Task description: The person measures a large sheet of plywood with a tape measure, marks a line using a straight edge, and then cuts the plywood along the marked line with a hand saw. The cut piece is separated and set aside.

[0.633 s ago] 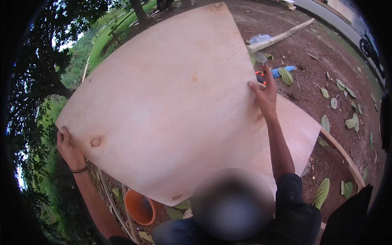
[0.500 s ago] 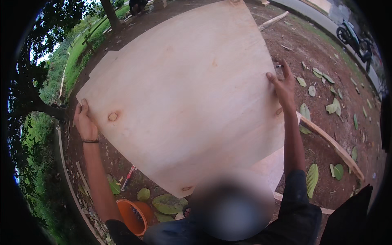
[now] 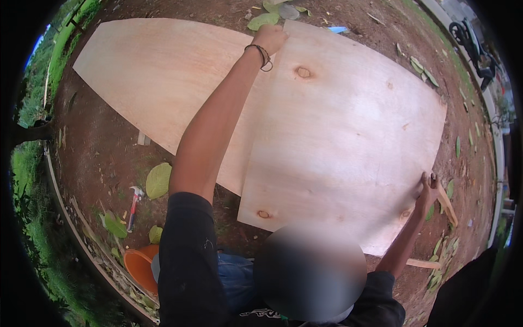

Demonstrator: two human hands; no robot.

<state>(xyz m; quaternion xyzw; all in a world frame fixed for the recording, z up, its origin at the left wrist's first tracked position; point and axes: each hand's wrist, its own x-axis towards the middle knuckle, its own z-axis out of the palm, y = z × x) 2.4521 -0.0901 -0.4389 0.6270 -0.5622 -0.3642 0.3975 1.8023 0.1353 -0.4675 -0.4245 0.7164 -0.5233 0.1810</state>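
Left hand (image 3: 271,37): you grip the top board (image 3: 348,131), far corner
Right hand (image 3: 430,188): you hold its right edge
Lower board (image 3: 158,71): partly beneath

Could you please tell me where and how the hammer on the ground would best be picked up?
Probably by the red handle, from above and the person's near side: the hammer lies flat on the soil with its metal head pointing away, leaving the handle's end towards the person.
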